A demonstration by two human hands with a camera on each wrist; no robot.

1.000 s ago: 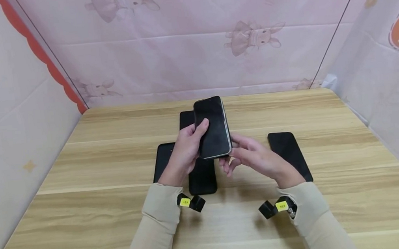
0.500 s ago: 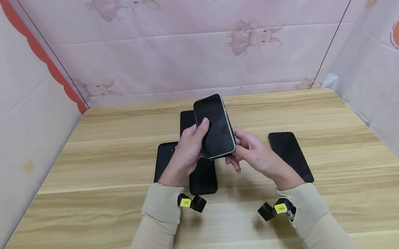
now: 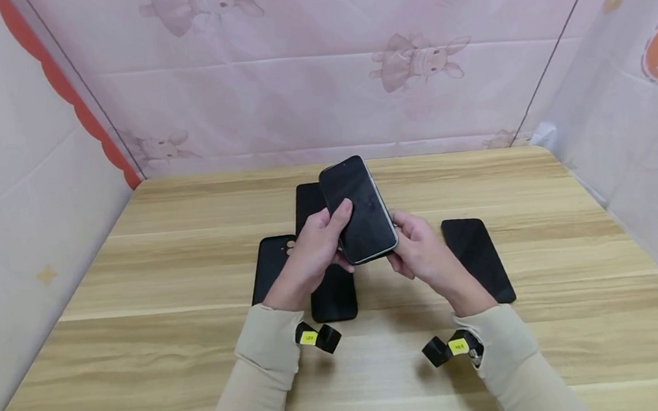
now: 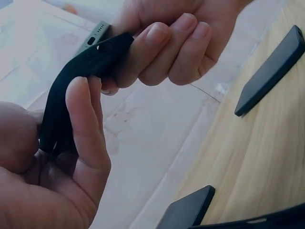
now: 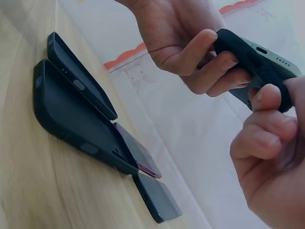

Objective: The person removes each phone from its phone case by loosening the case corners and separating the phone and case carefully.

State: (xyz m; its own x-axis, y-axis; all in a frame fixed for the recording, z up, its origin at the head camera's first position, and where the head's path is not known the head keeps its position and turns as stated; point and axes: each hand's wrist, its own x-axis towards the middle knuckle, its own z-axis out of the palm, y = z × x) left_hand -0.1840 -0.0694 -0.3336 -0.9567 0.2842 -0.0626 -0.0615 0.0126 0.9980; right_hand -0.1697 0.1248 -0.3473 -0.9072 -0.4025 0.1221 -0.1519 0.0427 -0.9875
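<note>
A smartphone (image 3: 359, 209) with a dark screen is held above the table, its lower end tilted to the right. My left hand (image 3: 312, 249) grips it from the left, thumb lying across the screen. A black phone case (image 4: 62, 90) sits behind the phone; in the left wrist view it bends away from the pale bottom edge, where the charging port shows. My right hand (image 3: 423, 249) pinches the case at the phone's lower right corner, fingers curled. In the right wrist view, the case (image 5: 243, 52) stands partly off that pale edge. How far the upper end is seated is hidden.
A black case (image 3: 265, 270) with camera holes lies left on the wooden table (image 3: 161, 364). Beside it lies another black case (image 3: 334, 296), with a dark phone (image 3: 308, 201) farther back. One more dark phone (image 3: 477, 258) lies at the right. Patterned cloth (image 3: 308, 103) walls the back.
The phone's lower end has swung to the right. My right hand's fingers have curled in at its corner, and my left thumb has moved slightly right with the phone.
</note>
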